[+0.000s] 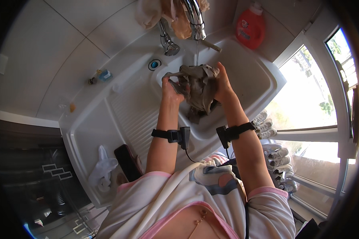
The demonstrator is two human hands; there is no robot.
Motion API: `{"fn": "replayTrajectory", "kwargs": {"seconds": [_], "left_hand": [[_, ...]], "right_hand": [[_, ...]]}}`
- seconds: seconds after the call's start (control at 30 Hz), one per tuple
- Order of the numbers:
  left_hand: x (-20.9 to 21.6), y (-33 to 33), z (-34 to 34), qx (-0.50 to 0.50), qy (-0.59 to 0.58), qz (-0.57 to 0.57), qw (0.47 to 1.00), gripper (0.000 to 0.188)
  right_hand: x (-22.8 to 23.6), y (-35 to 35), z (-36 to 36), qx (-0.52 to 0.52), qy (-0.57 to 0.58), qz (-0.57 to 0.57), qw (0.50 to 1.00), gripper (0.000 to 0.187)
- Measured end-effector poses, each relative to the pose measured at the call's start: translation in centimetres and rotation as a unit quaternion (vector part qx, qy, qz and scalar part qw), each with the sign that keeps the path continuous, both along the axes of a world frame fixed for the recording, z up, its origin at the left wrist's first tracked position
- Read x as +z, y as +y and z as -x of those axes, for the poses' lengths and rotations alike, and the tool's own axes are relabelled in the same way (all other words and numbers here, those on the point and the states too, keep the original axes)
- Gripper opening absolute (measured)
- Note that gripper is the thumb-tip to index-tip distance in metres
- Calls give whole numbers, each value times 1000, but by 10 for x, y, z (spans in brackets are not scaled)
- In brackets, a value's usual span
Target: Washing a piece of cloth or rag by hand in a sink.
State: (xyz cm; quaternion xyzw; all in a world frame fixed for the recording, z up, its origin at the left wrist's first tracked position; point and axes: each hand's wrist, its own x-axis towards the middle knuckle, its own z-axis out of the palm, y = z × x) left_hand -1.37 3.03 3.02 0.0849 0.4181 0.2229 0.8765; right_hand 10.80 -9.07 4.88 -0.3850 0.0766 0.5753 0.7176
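Observation:
A wet, crumpled grey-brown cloth hangs bunched between my two hands over the basin of the white sink. From the chrome faucet a thin stream of water runs down onto the cloth's top. My left hand grips its left side, with a fold lying over the fingers. At its right edge my right hand supports the bundle, thumb pointing up and the other fingers hidden behind the fabric. The cloth's lower end droops toward the basin's near side.
A red detergent bottle stands at the back right corner. Left of the basin is a ribbed washboard. A dark phone and a white cloth lie at the near left. Several shoes line the right side by the window.

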Motion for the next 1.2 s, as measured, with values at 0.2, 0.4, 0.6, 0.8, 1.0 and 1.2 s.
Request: {"fn": "replayTrajectory", "kwargs": {"seconds": [0.2,0.4,0.6,0.8,1.0,1.2], "left_hand": [[-7,-1,-9,-6,-59,-7,998,41],[-6,0,11,-209,55,-121,969,80],[4,-4,29,-345,208,-274,874,70],[-11,-32,14,-233,82,-712,657,63],[12,-26,6,-265,61,-648,711,42],[25,-17,-14,-130,26,-663,737,26]], "right_hand": [[-35,-14,-3,102,-106,83,986,42],[-36,-29,-2,179,-288,124,933,40],[28,-14,18,305,-703,362,532,61],[66,-20,9,273,-755,49,594,59],[82,-17,5,171,-785,24,595,68],[38,-13,14,176,-755,174,607,76]]}}
